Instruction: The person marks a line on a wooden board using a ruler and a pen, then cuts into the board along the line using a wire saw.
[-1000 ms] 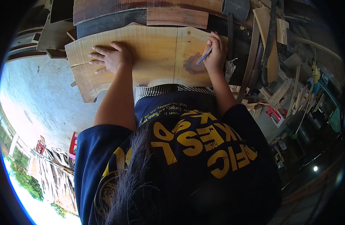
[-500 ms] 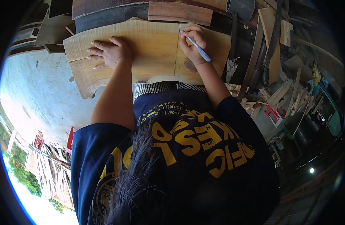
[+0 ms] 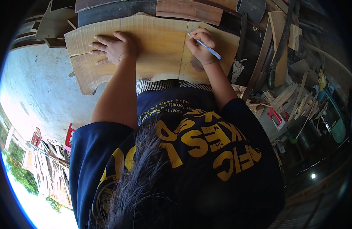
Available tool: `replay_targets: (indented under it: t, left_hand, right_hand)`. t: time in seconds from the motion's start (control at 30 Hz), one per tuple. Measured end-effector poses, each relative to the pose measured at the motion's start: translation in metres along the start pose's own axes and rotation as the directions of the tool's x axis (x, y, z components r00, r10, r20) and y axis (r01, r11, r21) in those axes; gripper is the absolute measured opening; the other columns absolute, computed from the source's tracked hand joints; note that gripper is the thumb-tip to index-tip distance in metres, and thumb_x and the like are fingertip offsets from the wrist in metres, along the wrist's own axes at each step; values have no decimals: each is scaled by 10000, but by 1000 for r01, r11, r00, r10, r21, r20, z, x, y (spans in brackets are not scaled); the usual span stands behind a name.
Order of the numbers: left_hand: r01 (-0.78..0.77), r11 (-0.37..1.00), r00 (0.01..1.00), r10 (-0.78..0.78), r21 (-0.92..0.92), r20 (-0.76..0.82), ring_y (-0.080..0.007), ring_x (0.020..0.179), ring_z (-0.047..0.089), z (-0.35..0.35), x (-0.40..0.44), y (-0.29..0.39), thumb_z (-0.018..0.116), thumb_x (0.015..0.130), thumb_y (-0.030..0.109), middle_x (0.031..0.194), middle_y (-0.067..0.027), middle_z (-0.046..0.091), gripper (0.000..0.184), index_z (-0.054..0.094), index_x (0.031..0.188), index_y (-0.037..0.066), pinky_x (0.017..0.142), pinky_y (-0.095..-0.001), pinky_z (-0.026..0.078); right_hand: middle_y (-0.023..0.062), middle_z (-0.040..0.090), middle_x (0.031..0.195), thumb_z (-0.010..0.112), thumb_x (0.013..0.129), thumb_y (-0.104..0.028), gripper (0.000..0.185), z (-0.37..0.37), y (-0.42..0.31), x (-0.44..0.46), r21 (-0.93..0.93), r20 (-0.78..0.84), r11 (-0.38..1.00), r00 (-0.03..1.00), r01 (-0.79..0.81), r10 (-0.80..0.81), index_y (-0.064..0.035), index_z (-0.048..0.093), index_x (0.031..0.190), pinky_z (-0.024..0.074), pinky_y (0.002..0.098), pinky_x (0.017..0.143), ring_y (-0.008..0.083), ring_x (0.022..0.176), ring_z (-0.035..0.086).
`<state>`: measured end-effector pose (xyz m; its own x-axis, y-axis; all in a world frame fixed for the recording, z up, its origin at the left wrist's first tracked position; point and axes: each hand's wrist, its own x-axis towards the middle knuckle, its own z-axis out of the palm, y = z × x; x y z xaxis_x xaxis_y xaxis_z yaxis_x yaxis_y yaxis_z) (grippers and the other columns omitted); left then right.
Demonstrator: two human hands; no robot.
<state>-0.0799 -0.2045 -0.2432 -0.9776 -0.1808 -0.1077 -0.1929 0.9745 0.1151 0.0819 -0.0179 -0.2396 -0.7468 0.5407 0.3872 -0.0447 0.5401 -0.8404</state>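
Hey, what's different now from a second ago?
The right hand moved left, bringing the pen from over the dark knot to near the line across the board. Nothing was let go. The left hand stayed spread on the board.

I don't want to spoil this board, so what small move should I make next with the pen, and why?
Probably ease the pen tip onto the thin line across the board and trace along it: the right hand holds the tip close to that line, and the left hand lies flat on the board, likely steadying it.
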Motion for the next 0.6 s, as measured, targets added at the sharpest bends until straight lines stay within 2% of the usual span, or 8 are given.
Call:
replay_targets:
  t: [0.53, 0.6]
  left_hand:
    - [1, 1000, 1000, -1, -1, 3, -402, 1406, 12, 0, 0, 0, 365, 865, 496, 1526, -201, 65, 779, 104, 1475, 88, 1048, -667, 24]
    - [1, 1000, 1000, -1, 3, 6, -402, 1406, 11, 0, 0, 0, 362, 866, 498, 1527, -197, 63, 778, 104, 1475, 89, 1048, -667, 24]
  right_hand:
    - [111, 584, 681, 630, 581, 61, 158, 3, 2, -2, 5, -36, 1000, 999, 10, -9, -14, 506, 645, 447, 262, 461, 190, 511, 547]
    - [112, 583, 680, 622, 591, 60, 149, 1, -1, -2, 14, 5, 1000, 1000, -15, 15, -12, 506, 650, 447, 263, 465, 193, 513, 547]
